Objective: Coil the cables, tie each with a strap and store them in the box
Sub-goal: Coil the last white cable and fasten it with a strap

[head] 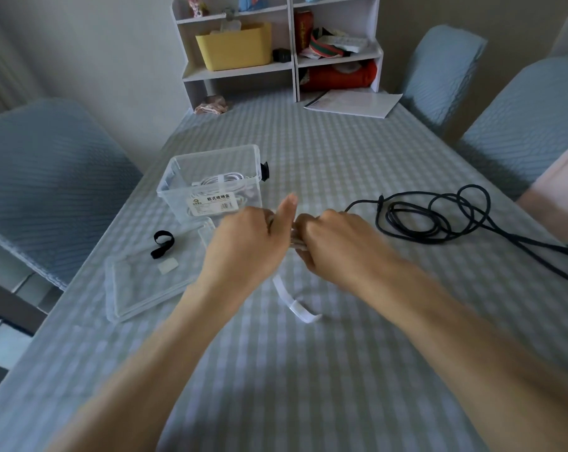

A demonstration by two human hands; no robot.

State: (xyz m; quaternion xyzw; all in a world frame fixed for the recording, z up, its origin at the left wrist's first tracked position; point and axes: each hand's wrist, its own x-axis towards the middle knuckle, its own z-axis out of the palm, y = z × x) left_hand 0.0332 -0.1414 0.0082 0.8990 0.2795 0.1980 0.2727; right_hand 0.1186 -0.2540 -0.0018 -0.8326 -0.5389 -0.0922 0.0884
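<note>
Cables are in three places here: a pale one bunched between the two hands, a white coil (219, 181) already tied and lying in the clear box (210, 182), and a black cable (439, 216) sprawled in loose loops on the bench (308, 370) to the right. The left hand (246, 243) has its fingers curled in a closed grip with the thumb sticking straight up, and the right hand (334, 239) is fisted just beside it, knuckles up; both grips close on the small pale bundle (297, 238) that shows only as a sliver in the gap between them. What that bundle is exactly, and how many turns it has, is hard to make out, since the hands cover nearly all of it and the motion blurs it. A white strap (292, 298) trails down from under the hands and lies curled on the checked cloth; its upper end is hidden by the hands. Left of the hands, the clear lid (139, 288) lies flat on the bench, partly covered by the left wrist, with a black strap (162, 243) looped on it and a small white piece (167, 266) beside that. A black object (264, 171) peeks out behind the box's right wall, mostly hidden. The black cable's far end runs off the right edge.
</note>
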